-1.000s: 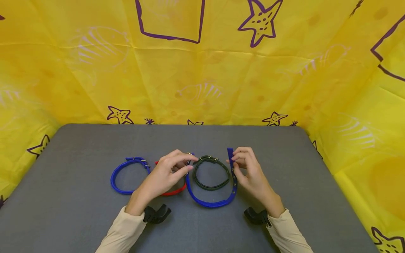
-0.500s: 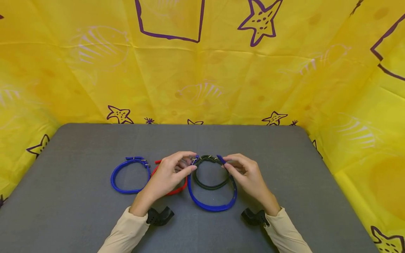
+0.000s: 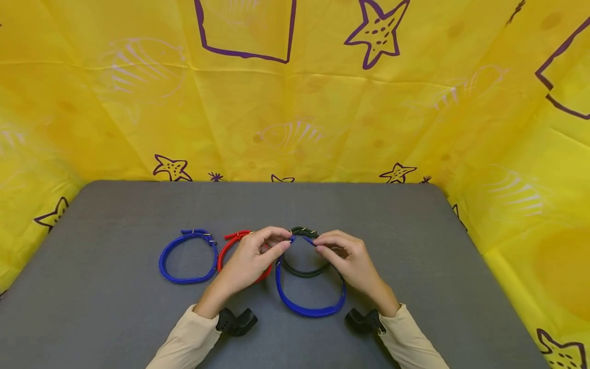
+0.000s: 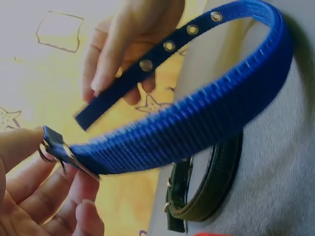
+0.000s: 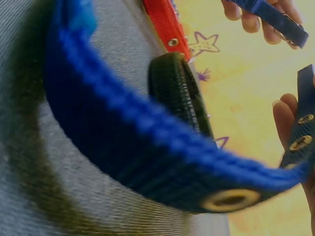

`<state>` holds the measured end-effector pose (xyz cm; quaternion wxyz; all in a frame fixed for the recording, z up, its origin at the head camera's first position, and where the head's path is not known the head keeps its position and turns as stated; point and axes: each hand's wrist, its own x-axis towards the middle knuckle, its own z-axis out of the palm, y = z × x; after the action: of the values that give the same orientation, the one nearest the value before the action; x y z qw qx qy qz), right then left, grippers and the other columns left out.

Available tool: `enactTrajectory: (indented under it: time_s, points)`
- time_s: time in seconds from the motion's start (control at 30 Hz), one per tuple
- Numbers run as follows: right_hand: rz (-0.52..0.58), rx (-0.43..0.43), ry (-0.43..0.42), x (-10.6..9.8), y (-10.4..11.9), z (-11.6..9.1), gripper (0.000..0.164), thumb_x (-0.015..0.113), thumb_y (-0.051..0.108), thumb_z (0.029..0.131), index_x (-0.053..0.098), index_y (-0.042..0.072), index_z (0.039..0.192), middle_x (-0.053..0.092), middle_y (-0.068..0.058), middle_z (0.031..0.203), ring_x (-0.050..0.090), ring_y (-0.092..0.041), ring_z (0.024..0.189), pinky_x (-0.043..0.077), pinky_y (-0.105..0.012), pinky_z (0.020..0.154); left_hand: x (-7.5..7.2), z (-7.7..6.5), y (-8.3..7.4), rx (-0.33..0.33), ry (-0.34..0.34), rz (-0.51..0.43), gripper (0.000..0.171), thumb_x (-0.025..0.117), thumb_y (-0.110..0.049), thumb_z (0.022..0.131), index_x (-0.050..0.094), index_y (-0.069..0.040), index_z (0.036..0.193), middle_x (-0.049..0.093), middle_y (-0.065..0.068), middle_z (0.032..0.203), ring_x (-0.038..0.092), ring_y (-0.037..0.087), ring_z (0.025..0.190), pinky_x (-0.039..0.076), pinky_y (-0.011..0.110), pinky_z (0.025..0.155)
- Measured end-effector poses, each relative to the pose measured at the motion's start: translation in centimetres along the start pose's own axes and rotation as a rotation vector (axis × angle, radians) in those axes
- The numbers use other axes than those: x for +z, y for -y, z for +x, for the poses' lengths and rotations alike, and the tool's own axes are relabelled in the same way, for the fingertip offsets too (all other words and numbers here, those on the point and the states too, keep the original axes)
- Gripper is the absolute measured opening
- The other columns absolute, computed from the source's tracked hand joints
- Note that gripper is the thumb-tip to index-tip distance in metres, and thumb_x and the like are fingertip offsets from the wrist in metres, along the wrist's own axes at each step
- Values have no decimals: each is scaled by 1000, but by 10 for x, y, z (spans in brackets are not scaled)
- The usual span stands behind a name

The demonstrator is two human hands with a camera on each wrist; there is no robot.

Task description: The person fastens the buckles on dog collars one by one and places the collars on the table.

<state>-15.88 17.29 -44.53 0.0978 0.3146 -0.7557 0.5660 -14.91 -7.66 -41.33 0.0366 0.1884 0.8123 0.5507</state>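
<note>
A blue collar with metal eyelets hangs in an unfastened loop between both hands, its two ends a short gap apart. At its buckle end the left hand pinches the strap; the metal buckle shows beside the fingers in the left wrist view. The right hand pinches the eyelet end, whose tip points toward the buckle. Behind the loop a dark green buckled collar stands on the table, partly hidden by the hands and the blue strap.
On the grey table a red collar stands partly behind the left hand. Further left is a second blue collar, buckled into a ring. A yellow patterned cloth rises behind and at the sides.
Both hands have drawn closer together, bringing the two ends of the blue collar nearer each other. The right hand's strap end has tilted from upright to pointing left.
</note>
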Motion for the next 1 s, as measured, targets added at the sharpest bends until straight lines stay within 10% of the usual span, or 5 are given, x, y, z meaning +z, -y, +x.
enactTrajectory:
  time_s: [0.47,0.77,1.0]
  points:
    - [84,46,-1,4,0,-1,16,64,-11,90,71,-6,103,67,-19,103,68,-8,95,58,-23,79,-4,1,1,-102,100,-267,29,60,-18,100,60,-3,125,65,25,119,67,39,98,55,29,78]
    - [154,68,-9,4,6,-1,16,65,-13,87,69,-4,99,67,-22,99,69,-7,95,58,-23,78,-1,2,1,-103,45,-248,24,60,-18,100,62,-3,119,67,25,113,70,20,87,55,33,79]
    - [181,13,19,5,8,0,14,64,-15,87,68,-7,99,68,-24,98,70,-7,97,58,-23,78,1,1,0,-104,47,-265,29,60,-18,100,58,-3,125,65,28,119,68,40,93,55,28,78]
